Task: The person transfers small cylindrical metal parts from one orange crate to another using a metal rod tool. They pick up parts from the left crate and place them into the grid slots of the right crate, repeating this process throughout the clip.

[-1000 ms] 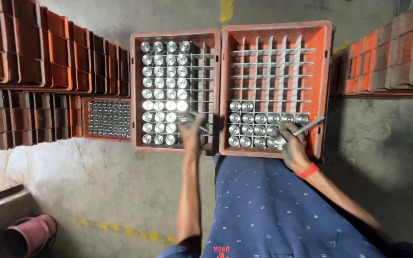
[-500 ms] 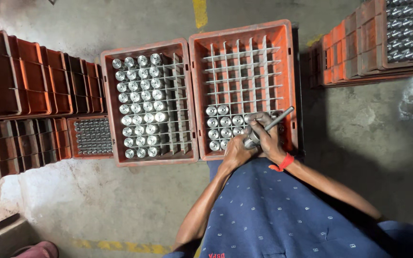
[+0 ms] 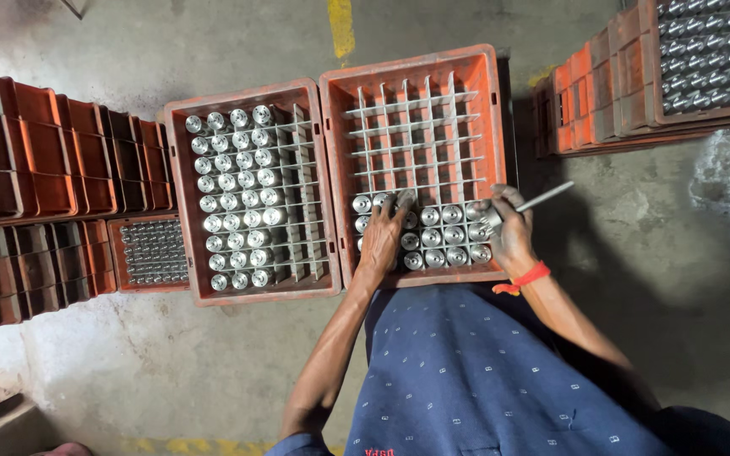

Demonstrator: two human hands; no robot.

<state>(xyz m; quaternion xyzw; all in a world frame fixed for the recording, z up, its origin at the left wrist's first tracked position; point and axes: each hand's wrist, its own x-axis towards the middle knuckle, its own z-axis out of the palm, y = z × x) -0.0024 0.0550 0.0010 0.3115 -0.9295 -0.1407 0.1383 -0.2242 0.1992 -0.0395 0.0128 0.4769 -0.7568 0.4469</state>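
Since the earlier frame the left hand (image 3: 384, 238) has moved from the wrist of the other hand to the left part of the right crate (image 3: 331, 169), and it now lies flat on the metal cylinders (image 3: 441, 236) there. Its fingers are spread and point away from the person; it presses on the tops of the parts and grips nothing.

The right hand (image 3: 510, 235) is at the right end of the same rows. It is closed around a thin metal rod (image 3: 545, 197), which sticks out to the upper right, over the crate's rim. Its fingertips touch one cylinder at the end of the row. A red band (image 3: 527, 277) sits on this wrist.

The cylinders fill only the near rows of the right crate, between the two hands; the grid cells farther away are bare. The left crate (image 3: 181, 203) stands touching the right one, and its left columns hold shiny cylinders too. Stacked orange crates (image 3: 35, 143) stand on the floor (image 3: 686, 270) at the left, and more crates with metal parts (image 3: 703, 51) are at the upper right.
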